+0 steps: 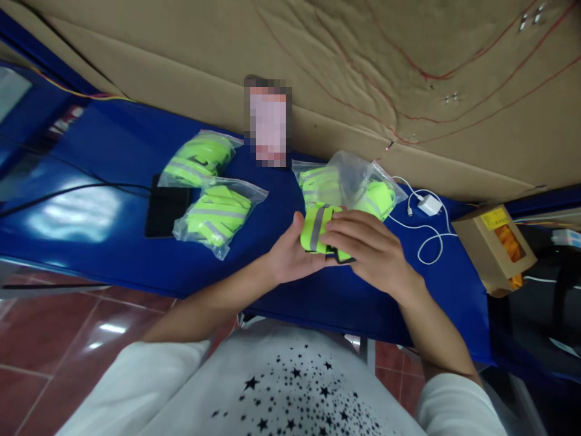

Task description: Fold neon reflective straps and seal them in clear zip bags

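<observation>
Both hands, left hand (288,254) and right hand (367,245), curled closed around a folded neon-yellow reflective fabric band (316,229) above the glossy blue counter (113,212), just beside an open clear plastic bag (349,181).

Your hands pinch a folded band (316,229) of neon-yellow cloth with a grey reflective stripe. The bags (218,213) left and far of it are thin, clear, crinkly plastic, glossy. The table top (113,200) looks smooth, shiny blue. Far off, matt brown cardboard (318,60), creased. Right, a white plastic charger (429,204).
</observation>
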Action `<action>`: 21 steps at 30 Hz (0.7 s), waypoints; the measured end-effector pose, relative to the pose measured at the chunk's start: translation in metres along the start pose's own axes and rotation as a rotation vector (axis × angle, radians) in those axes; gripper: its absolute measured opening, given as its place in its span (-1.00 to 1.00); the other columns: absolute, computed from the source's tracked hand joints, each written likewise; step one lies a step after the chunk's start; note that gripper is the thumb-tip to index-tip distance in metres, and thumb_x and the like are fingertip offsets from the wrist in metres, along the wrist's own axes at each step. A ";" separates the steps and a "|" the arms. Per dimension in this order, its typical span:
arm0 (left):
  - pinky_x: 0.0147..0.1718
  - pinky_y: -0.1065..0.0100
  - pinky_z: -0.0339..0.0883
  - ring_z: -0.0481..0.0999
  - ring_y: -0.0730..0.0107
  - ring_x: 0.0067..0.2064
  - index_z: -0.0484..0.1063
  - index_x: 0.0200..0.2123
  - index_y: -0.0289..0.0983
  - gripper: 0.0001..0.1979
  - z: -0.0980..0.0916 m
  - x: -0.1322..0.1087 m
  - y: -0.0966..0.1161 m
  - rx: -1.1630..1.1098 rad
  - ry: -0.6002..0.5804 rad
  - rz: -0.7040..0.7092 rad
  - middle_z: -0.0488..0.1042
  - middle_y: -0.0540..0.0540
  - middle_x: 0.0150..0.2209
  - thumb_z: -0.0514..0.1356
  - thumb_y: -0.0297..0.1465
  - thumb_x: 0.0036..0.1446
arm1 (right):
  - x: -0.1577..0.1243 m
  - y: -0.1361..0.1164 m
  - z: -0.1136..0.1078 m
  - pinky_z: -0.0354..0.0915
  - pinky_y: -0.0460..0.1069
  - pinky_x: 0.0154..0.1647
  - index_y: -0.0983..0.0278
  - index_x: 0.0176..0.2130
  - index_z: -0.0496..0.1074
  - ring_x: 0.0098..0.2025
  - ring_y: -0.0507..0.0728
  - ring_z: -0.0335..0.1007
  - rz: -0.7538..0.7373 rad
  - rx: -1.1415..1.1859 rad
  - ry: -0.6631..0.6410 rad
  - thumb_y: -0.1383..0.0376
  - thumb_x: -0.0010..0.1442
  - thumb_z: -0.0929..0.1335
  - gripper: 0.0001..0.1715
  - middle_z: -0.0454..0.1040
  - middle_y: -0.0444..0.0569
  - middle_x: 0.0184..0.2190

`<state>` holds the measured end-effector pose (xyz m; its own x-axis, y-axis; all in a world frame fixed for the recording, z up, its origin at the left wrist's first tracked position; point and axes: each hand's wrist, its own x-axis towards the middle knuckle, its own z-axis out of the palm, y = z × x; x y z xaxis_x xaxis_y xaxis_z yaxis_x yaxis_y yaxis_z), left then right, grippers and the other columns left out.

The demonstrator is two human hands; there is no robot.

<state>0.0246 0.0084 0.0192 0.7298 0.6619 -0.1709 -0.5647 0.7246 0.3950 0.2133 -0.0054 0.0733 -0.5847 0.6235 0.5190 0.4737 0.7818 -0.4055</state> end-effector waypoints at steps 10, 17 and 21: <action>-0.22 0.24 0.46 0.61 0.18 -0.27 0.56 -0.39 -0.27 -0.82 0.005 -0.002 0.018 0.093 0.135 0.039 0.57 -0.05 -0.43 0.34 -0.44 -0.19 | 0.003 -0.006 0.002 -0.03 0.35 0.56 0.03 0.25 0.26 0.45 0.27 0.19 0.292 0.347 0.057 0.18 0.39 0.33 -0.52 0.40 0.00 0.24; -0.33 0.33 0.42 0.59 0.26 -0.33 0.56 -0.19 -0.28 -0.55 0.004 -0.005 -0.001 0.233 0.204 0.130 0.60 -0.01 -0.39 0.29 -0.54 -0.29 | -0.012 -0.011 0.026 0.23 0.29 0.44 0.03 0.43 0.07 0.43 0.32 0.20 0.645 0.528 0.164 -0.06 0.25 0.46 -0.06 0.23 0.05 0.41; -0.04 0.17 0.47 0.60 0.09 -0.04 0.51 0.01 -0.26 -0.41 -0.004 -0.001 -0.008 0.437 0.076 0.274 0.61 -0.10 -0.13 0.31 -0.47 -0.22 | -0.024 -0.025 0.038 0.13 0.34 0.48 -0.06 0.45 0.03 0.48 0.34 0.10 0.761 0.671 0.290 0.03 0.11 0.58 0.14 0.13 -0.02 0.47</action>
<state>0.0266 0.0030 0.0129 0.5387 0.8398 -0.0676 -0.5057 0.3865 0.7713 0.1908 -0.0398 0.0422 -0.0644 0.9949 0.0771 0.1359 0.0853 -0.9870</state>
